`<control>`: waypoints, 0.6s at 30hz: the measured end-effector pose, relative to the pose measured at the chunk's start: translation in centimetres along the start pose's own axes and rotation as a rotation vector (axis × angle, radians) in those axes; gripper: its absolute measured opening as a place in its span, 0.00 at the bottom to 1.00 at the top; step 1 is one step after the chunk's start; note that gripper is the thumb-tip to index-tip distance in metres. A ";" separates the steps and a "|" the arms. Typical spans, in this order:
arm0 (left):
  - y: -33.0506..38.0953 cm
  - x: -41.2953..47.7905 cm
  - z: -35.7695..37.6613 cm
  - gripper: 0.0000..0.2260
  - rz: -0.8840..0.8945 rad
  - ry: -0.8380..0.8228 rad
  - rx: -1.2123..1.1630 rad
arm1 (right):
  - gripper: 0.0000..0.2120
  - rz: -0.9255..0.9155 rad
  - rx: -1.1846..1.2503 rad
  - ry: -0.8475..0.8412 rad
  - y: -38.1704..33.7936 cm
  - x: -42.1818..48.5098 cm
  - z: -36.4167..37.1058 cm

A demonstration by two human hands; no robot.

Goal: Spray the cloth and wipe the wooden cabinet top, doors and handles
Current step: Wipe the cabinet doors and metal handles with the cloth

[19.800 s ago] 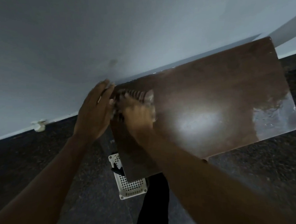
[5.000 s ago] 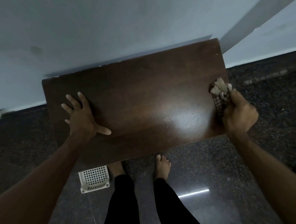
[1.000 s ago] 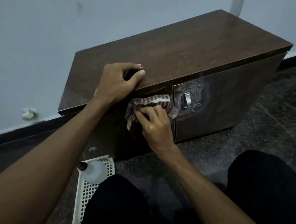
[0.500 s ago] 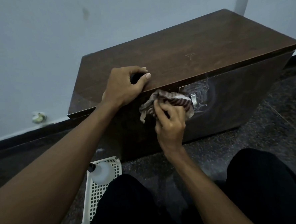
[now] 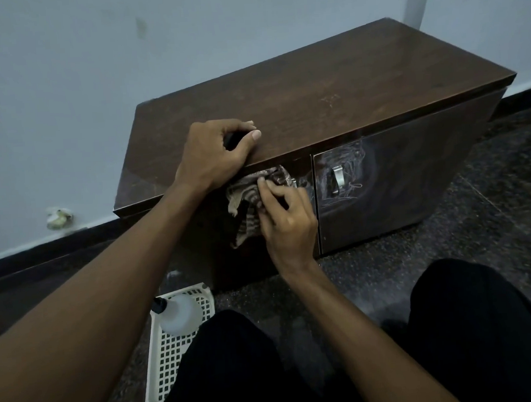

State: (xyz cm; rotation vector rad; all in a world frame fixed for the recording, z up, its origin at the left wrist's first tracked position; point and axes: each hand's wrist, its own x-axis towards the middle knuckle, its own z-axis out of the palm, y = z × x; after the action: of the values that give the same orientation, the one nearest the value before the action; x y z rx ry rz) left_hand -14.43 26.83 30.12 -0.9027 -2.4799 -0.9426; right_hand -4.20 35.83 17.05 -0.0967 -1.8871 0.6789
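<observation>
A dark wooden cabinet [image 5: 329, 91] stands against the wall. My right hand [image 5: 287, 221] pinches a striped cloth [image 5: 248, 198] and holds it against the left door, just left of that door's metal handle [image 5: 293, 182]. The cloth hangs down in a loose fold. My left hand [image 5: 215, 155] rests on the front edge of the cabinet top with its fingers curled and nothing visible in it. The right door [image 5: 396, 174] shows whitish wet smears around its metal handle [image 5: 337, 179]. A clear spray bottle [image 5: 179, 313] lies in a white basket.
The white plastic basket [image 5: 171, 355] sits on the dark speckled floor [image 5: 371, 275] by my left knee. My black-clad legs [image 5: 471, 328] fill the lower frame. A pale wall stands behind the cabinet, with a small white object [image 5: 58, 217] at its base.
My right hand has drawn the cloth a little left and down off the left handle, so the cloth hangs lower on the door. My left hand stays on the top edge.
</observation>
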 end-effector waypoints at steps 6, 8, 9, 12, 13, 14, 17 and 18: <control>0.0 0.0 0.0 0.14 0.003 -0.007 -0.010 | 0.25 0.202 0.002 -0.064 0.1 -2.9 -0.3; -0.1 -0.1 0.0 0.14 0.010 -0.019 -0.012 | 0.25 0.350 0.048 -0.057 0.1 -4.4 0.1; -0.1 -0.2 0.0 0.14 0.012 -0.023 -0.012 | 0.24 0.466 0.105 -0.029 -0.2 -4.7 0.3; -0.1 -0.3 0.0 0.15 0.016 -0.021 -0.009 | 0.21 0.810 0.276 0.107 -2.0 -4.0 0.6; 0.0 -0.3 0.0 0.16 0.017 -0.020 -0.008 | 0.20 0.899 0.318 0.141 -2.7 -3.7 0.7; 0.0 -0.3 0.0 0.16 0.017 -0.019 -0.010 | 0.18 0.987 0.359 0.169 -3.4 -3.3 0.8; 0.0 -0.4 0.0 0.16 0.012 -0.005 -0.014 | 0.16 1.203 0.482 0.254 -5.6 -1.7 1.1; 0.0 -0.4 0.1 0.16 0.006 -0.003 -0.018 | 0.16 1.218 0.488 0.281 -6.3 -1.0 1.3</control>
State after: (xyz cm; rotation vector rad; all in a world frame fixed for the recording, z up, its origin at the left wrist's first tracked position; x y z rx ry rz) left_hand -14.17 26.68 29.84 -0.9174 -2.4741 -0.9631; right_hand -3.45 29.72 19.01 -1.0128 -1.1885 1.7956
